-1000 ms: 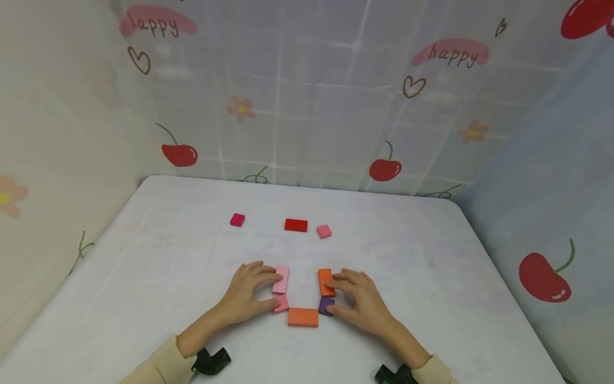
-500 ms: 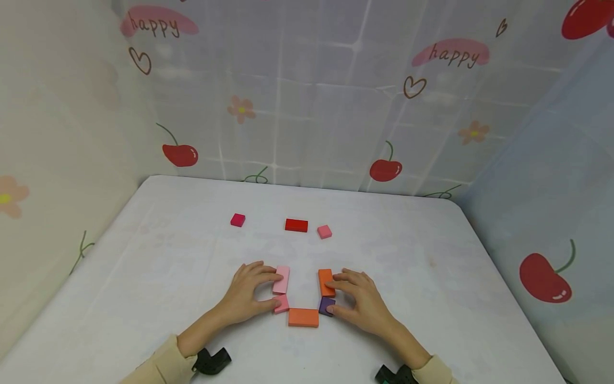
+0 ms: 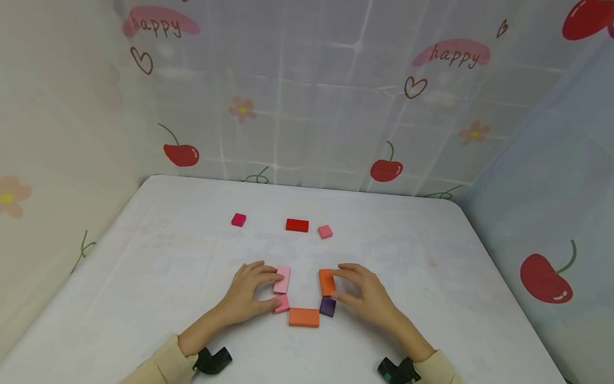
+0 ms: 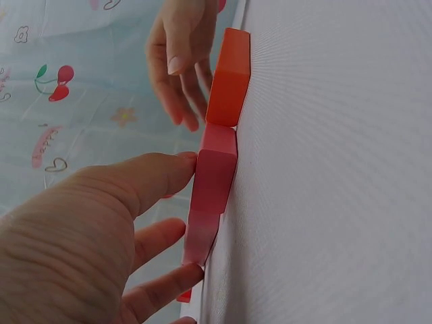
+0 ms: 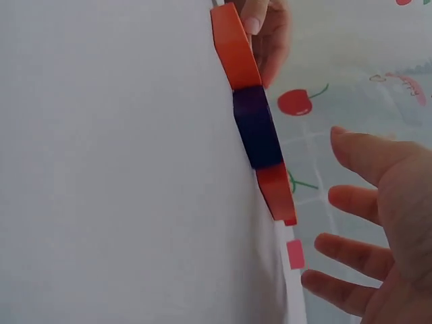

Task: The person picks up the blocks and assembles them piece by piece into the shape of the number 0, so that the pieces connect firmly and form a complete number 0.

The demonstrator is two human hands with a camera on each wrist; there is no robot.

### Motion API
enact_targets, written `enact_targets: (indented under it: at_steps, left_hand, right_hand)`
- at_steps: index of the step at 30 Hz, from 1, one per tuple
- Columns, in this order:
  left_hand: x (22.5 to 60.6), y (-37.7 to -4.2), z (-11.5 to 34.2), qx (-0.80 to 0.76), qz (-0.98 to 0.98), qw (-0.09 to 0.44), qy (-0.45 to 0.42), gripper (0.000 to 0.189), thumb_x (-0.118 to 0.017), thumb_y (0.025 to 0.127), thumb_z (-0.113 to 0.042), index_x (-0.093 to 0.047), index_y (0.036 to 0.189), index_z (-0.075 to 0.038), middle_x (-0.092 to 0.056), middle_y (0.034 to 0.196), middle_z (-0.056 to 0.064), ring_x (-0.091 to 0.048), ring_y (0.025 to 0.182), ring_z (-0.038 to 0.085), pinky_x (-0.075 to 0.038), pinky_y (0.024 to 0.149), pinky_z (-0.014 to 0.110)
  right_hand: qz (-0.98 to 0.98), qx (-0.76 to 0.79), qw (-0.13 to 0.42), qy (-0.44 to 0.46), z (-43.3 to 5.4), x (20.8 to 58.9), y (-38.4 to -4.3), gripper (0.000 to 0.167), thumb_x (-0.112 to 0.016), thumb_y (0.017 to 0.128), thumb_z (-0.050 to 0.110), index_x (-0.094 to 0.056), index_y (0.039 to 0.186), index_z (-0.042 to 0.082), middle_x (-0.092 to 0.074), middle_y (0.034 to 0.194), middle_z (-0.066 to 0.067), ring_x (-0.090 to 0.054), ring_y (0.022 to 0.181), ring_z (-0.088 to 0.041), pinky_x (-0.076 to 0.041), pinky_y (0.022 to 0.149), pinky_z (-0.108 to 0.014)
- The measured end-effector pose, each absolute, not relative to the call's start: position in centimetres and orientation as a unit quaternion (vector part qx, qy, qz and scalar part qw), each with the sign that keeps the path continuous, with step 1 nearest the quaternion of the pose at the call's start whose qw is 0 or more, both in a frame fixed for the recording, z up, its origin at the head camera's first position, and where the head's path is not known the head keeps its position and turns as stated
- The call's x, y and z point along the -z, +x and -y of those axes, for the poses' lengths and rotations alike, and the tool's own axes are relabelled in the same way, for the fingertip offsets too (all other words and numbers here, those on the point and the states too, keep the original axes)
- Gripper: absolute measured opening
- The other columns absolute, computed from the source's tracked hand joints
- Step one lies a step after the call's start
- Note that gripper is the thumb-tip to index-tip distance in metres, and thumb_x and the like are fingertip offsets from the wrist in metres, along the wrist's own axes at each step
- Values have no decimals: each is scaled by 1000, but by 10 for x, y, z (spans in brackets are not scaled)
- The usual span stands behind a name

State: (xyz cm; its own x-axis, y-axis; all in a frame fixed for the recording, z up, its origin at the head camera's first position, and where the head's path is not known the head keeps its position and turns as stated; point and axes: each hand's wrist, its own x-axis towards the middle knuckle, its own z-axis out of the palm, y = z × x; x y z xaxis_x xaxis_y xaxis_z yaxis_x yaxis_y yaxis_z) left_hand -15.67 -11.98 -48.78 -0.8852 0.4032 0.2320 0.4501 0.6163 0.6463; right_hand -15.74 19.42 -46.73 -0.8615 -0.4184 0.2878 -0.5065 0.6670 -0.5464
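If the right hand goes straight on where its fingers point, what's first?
Probably the far orange block, just beyond the purple block. The right wrist view shows a gap; the right hand might pass above, height being unclear.

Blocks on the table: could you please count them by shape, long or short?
Long: 4 (red block, light pink block, near orange block, far orange block)
Short: 4 (crimson block, purple block, near pink block, far pink block)
Total: 8
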Motion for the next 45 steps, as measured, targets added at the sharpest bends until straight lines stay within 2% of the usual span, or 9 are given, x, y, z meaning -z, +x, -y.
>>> enact_targets:
  at_steps: [7,10,13,21,24,29,39,45]
  left_hand:
    - [488,-157,121,371,898,31,-236,43,-80,78,-32,-71,117,-18,-64,124,6,-41,134,40,-16,110,71]
    - [489,-157,121,371,898,28,-236,43,-79,78,-33,-70,117,-19,-63,124,6,-41,134,40,-16,110,71]
    - [490,-157,120,373,896,30,-238,42,-79,78,-34,-70,117,-19,-63,124,5,-41,134,40,-15,110,71]
    - [491,-156,120,379,894,25,-236,42,-79,78,-33,-70,118,-20,-63,125,6,-39,135,39,-14,110,71]
    - [491,-156,121,378,895,27,-237,43,-79,78,-33,-70,118,-20,-63,125,5,-40,135,39,-14,110,71]
    - [489,-157,121,377,895,27,-238,43,-79,78,-33,-70,118,-19,-63,125,6,-40,135,39,-14,111,71]
    - [489,-158,121,370,899,21,-234,43,-79,78,-32,-70,119,-19,-62,126,6,-39,135,38,-14,111,71]
    - [491,-158,121,370,898,28,-236,43,-79,78,-33,-70,118,-20,-63,126,5,-40,135,37,-15,111,71]
  right_hand:
    - [904,-349,102,224,-200,453,-200,46,-76,85,23,-64,128,9,-61,129,-11,-58,121,-30,-48,99,-52]
    - [897,-375,99,212,-202,450,-225,49,-75,86,21,-61,131,10,-60,130,-12,-57,119,-32,-48,98,-55]
    - [899,-387,73,193,-203,448,-249,52,-73,87,20,-57,136,11,-57,133,-14,-57,117,-35,-47,96,-56]
    - [893,-423,-72,132,-199,454,-292,62,-71,89,18,-46,145,17,-48,141,-18,-53,120,-36,-47,100,-50]
    - [887,-433,-98,131,-198,456,-300,62,-72,88,15,-47,145,15,-50,139,-19,-55,114,-34,-50,92,-41]
    - [883,-437,-108,133,-194,458,-306,62,-74,86,12,-50,142,10,-54,133,-20,-54,101,-29,-46,80,-29]
    - [891,-426,-109,112,-188,463,-307,53,-71,87,13,-55,138,13,-56,131,-14,-51,106,-28,-47,84,-30]
    - [895,-418,-97,117,-187,464,-305,49,-70,88,12,-58,135,10,-55,131,-16,-52,107,-30,-47,87,-35]
